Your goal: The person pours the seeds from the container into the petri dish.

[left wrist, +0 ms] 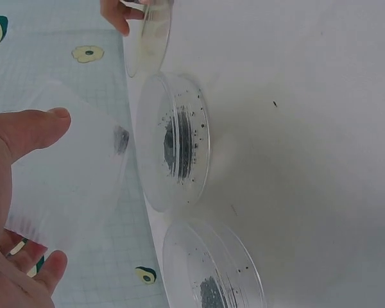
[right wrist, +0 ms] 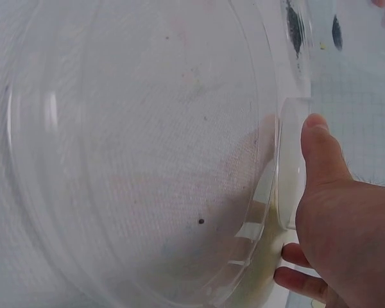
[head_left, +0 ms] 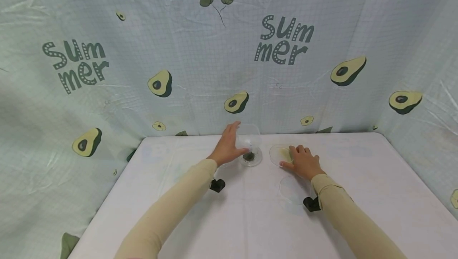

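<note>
My left hand holds a clear, hazy plastic container between thumb and fingers, with a dark patch low on its side. It is tilted close over a petri dish holding a mound of dark granules, loose grains scattered around it. Partly hidden by the left hand is a second dish with dark granules. My right hand grips the edge of a petri dish with a pale yellowish content, thumb on the near side, fingers on the far side.
Nearer the person, by the right wrist, lies another clear dish with a few dark specks. The dishes stand toward the back of a white-covered table. A printed curtain hangs right behind the table's far edge. A stray dark grain lies on the cloth.
</note>
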Tool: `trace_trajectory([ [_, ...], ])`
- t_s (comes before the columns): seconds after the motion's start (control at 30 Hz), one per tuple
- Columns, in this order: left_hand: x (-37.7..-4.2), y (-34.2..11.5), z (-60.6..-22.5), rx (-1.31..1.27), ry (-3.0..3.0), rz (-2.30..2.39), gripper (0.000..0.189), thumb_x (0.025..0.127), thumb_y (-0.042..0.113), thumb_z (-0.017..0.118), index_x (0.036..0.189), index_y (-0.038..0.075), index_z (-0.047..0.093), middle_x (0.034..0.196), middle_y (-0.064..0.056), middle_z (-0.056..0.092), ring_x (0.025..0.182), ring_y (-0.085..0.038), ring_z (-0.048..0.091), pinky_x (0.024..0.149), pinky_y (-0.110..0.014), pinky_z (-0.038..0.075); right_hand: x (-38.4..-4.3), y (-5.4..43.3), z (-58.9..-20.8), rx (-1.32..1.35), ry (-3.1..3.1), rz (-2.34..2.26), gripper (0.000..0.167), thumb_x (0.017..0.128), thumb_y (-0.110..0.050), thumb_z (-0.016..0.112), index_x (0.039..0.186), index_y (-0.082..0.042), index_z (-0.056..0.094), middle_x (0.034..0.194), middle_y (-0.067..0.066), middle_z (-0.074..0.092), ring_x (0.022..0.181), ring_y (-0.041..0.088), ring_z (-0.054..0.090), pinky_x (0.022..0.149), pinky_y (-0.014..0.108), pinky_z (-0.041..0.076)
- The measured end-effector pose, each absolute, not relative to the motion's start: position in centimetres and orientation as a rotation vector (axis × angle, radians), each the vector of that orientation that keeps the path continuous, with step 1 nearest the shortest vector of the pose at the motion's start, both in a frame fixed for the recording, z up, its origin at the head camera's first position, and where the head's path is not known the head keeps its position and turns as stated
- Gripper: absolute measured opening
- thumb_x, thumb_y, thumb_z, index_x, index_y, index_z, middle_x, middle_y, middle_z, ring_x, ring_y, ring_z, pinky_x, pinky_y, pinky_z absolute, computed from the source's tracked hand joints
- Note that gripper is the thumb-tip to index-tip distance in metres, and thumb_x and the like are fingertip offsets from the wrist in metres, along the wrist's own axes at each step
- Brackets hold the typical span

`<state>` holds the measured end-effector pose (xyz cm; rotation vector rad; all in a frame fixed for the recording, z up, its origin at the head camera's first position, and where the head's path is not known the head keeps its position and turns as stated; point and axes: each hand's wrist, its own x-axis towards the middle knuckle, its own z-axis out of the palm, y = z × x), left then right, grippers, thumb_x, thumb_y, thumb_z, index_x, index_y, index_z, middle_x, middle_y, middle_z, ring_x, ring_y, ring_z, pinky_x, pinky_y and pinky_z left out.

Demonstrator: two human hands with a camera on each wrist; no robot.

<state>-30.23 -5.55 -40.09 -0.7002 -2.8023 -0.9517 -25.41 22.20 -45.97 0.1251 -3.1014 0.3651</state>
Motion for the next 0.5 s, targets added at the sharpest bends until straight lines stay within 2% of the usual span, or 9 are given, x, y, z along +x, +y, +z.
trace_trajectory([
  [0.5, -30.6, -4.0, -40.4, -0.746, -2.759, -0.846, 0.094, 0.078, 0.025, 0.082, 0.150, 0.012, 0.022, 0.150, -0.012, 0.032, 0.139, -0.027, 0.036, 0.115, -0.041, 0.034, -25.3, 21.8, -45.7, 0.103, -3.115, 0.358, 0.082, 0.087, -0.058, 0.060, 0.143, -0.001, 0.041, 0.129, 0.025, 0.048, 0.120, 0.044, 0.044, 0.090, 0.073, 0.039],
])
